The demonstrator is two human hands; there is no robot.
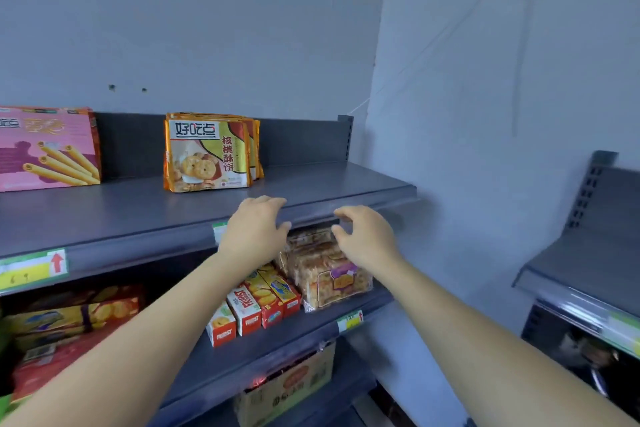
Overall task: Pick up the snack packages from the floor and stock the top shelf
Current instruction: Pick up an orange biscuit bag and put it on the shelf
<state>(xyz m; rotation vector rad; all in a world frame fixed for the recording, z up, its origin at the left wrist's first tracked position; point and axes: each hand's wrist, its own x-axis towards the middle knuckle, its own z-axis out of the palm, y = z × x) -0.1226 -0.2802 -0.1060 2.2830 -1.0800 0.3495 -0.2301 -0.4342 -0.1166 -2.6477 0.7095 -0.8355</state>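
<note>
Pale bluish walls (207, 28) form a corner beside grey side shelving (571, 260)

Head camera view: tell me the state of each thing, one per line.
Left hand, empty, fingers loosely curled at the front edge of the top shelf.
Right hand, empty, fingers loosely curled.
Orange cookie packs, upright on the top shelf.
Pink box, upright on the top shelf.
Red boxes, upright on the second shelf.
Clear cracker bag, resting on the second shelf.

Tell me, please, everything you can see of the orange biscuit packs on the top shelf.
The orange biscuit packs stand upright in a short row, front to back, on the grey top shelf, toward its back. The wrappers look like glossy foil; the front one shows round biscuits and printed characters. Only the shelf is seen touching them.
</note>
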